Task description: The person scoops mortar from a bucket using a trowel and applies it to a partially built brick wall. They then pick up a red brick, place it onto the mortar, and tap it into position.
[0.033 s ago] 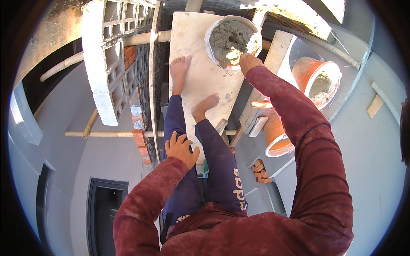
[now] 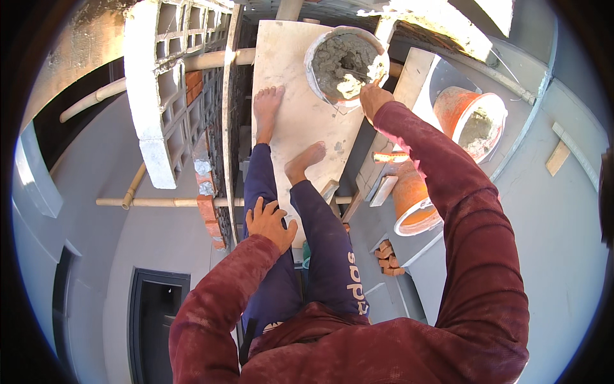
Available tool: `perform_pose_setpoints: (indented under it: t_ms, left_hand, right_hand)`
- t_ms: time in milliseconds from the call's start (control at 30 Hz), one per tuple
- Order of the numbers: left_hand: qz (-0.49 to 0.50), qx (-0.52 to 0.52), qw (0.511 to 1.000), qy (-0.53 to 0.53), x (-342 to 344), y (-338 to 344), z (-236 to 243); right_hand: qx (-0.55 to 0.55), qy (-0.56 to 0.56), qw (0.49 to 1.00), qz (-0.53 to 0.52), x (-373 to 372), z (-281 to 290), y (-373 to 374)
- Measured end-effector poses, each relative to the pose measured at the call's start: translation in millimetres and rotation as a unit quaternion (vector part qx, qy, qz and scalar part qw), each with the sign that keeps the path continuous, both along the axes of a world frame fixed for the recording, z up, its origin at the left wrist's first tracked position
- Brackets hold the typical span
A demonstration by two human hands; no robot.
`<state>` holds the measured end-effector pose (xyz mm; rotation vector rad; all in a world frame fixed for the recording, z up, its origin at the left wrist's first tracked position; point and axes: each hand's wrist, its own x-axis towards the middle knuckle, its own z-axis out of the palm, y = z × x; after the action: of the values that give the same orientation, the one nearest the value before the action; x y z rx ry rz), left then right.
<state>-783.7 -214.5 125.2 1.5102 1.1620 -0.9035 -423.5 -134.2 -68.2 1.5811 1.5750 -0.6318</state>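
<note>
A bucket of wet grey mortar (image 2: 336, 61) stands at the far end of a pale board (image 2: 288, 51). My right hand (image 2: 375, 101) is at the bucket's near right rim, its fingers closed round what looks like the handle of a trowel. The trowel's blade cannot be made out against the mortar. My left hand (image 2: 268, 224) rests on my left thigh near the knee, fingers spread, holding nothing. Both my bare feet are on the board, the left one farther forward.
To the right are an orange bucket with mortar (image 2: 480, 128) and another orange bucket (image 2: 416, 205). Pale openwork blocks (image 2: 153, 96) and brick edging (image 2: 206, 208) rise on the left. Bamboo poles (image 2: 160, 201) cross the scaffold. Bricks (image 2: 389, 258) lie below; a dark-framed door (image 2: 157, 320) is lower left.
The view has shifted slightly. My right hand has moved a little at the bucket's rim, still gripping. My left hand stays on my thigh.
</note>
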Motion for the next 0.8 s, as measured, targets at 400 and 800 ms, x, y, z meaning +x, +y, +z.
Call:
perform_pose_setpoints:
  t_ms: [400, 800]
  left_hand:
    - [0.026, -0.015, 1.000, 0.000, 1, 8, 2]
    - [0.013, -0.004, 1.000, -0.004, -7, 0, 7]
  right_hand:
    - [0.050, 0.077, 0.986, 0.140, 53, 85, 111]
    - [-0.003, -0.012, 0.999, -0.037, -24, 16, 7]
